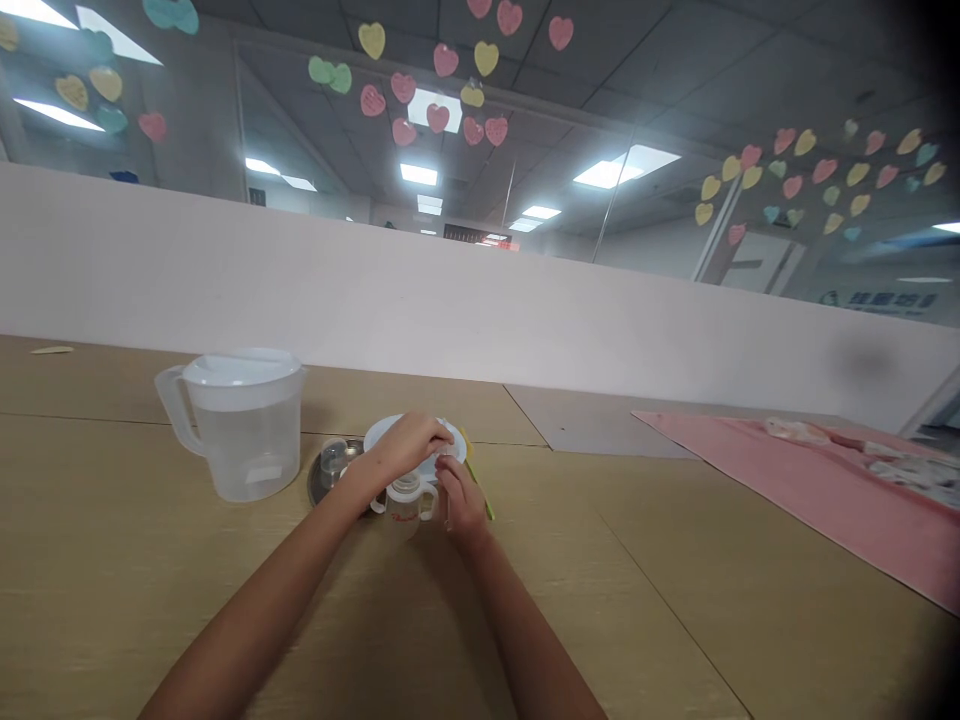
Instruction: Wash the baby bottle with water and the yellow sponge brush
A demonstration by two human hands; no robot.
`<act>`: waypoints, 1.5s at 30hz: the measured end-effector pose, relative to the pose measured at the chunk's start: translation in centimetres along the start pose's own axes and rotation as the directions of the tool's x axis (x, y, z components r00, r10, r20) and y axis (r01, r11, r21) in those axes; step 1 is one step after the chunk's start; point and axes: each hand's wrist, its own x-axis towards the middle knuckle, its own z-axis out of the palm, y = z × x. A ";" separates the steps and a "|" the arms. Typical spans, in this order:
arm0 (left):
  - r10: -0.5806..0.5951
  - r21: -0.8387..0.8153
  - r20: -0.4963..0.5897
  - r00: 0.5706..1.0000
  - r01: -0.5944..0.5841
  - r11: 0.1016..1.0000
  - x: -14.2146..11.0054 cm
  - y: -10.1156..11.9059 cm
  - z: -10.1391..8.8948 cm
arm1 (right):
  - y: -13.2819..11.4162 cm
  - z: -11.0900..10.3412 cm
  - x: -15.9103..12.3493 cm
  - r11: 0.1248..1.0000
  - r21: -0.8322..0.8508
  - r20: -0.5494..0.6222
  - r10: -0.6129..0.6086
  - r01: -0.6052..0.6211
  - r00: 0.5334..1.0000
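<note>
My left hand point(416, 436) reaches over a white plate point(379, 430), its fingers bent and pressed together. Just below and to the right, my right hand point(463, 500) is closed, with its fingertips almost meeting those of the left. Something small and pale shows between the two hands, too small to name. Nearest to them, a clear baby bottle point(405, 512) with two white handles and red lettering stands upright under my left wrist. A round metal tray point(316, 492) lies to its left, bearing a small clear cup point(334, 462). My left forearm partly hides the tray.
A large translucent lidded pitcher point(251, 440) stands on the left of the wooden table point(150, 600). Beside my right hand lies a thin yellow-green stick-like thing point(480, 482). Pink cloth point(787, 490) covers the right side, with crumpled items on it. A low white wall point(420, 320) runs behind.
</note>
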 end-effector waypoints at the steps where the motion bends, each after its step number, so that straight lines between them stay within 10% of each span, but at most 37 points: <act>1: 0.009 0.014 -0.006 1.000 -0.009 1.000 0.0 0.3 -0.1 | -0.2 0.0 0.1 1.000 -0.015 0.001 -0.004 0.004 1.000; 15: -0.155 0.120 0.000 0.988 0.154 0.981 -0.5 -3.2 -0.8 | -1.3 -2.0 2.2 0.994 -0.049 -0.043 0.099 -0.101 0.994; 45: -0.239 0.358 0.062 0.969 0.202 0.912 0.1 -1.3 0.9 | -0.8 -0.9 1.2 0.977 -0.138 -0.072 0.151 -0.160 0.986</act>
